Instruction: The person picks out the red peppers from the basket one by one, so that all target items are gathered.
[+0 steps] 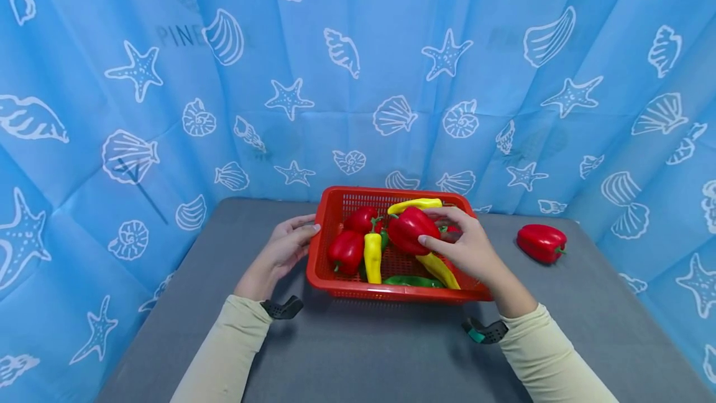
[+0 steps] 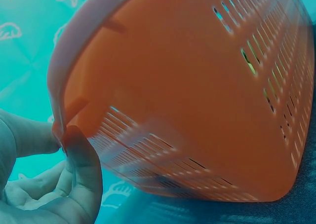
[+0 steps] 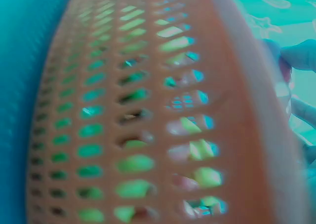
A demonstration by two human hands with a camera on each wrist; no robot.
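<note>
A red plastic basket (image 1: 330, 266) with slotted walls stands on the table, filled with peppers. My left hand (image 1: 283, 249) pinches its left rim between thumb and fingers; in the left wrist view the fingers (image 2: 84, 174) curl under that rim. Over the basket's right half, my right hand (image 1: 467, 244) grips a red bell pepper (image 1: 413, 230), thumb in front and fingers behind. Inside lie two more red bell peppers (image 1: 345, 252) on the left, a yellow long pepper (image 1: 372, 258) upright in the middle, other yellow ones, and a green pepper (image 1: 414, 281) along the front wall.
Another red bell pepper (image 1: 541, 243) lies on the grey table (image 1: 369, 353) to the right of the basket. A blue curtain (image 1: 358, 111) with white shell prints hangs behind and along both sides.
</note>
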